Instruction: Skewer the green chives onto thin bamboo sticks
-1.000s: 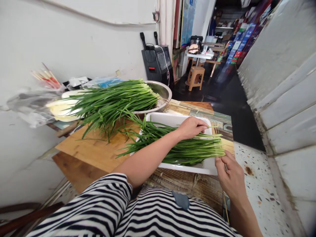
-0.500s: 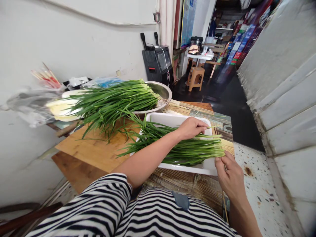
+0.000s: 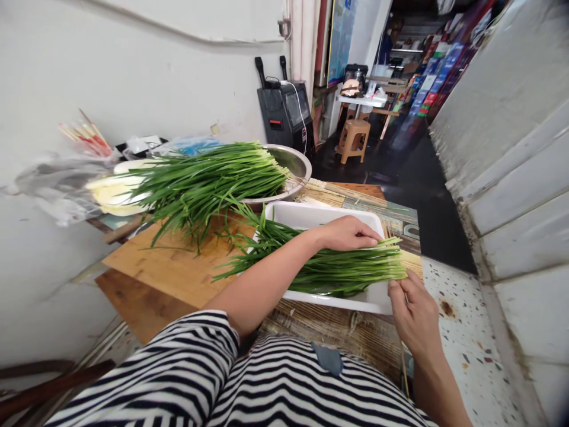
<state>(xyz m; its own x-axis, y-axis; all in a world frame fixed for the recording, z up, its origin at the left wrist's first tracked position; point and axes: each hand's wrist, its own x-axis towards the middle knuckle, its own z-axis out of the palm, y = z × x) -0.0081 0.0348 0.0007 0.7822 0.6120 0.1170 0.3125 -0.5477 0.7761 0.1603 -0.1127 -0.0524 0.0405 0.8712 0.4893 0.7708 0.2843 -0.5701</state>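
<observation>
Long green stalks (image 3: 351, 270) lie in a white tray (image 3: 335, 303), their pale cut ends pointing right and passing over the tray's right rim. My left hand (image 3: 349, 233) reaches across the tray, fingers closed on stalks at the far side of the bunch near the pale ends. At the near right corner, my right hand (image 3: 411, 302) pinches with thumb and fingers at the ends of the bunch; what lies between the fingertips is too small to make out. A bigger heap of the same greens (image 3: 213, 175) rests across a metal bowl (image 3: 300, 163) behind the tray.
A wooden board (image 3: 169, 267) lies left of the tray. Plastic bags (image 3: 57, 184), skewers (image 3: 89, 139) and a pale leafy vegetable (image 3: 118, 196) are at the left wall. Behind the bowl stands a black speaker (image 3: 287, 115); farther back is a brown stool (image 3: 353, 140).
My left hand has moved slightly right and down onto the bunch; the single stalk that stuck out from its fingers now lies along the others. My right hand has hardly moved.
</observation>
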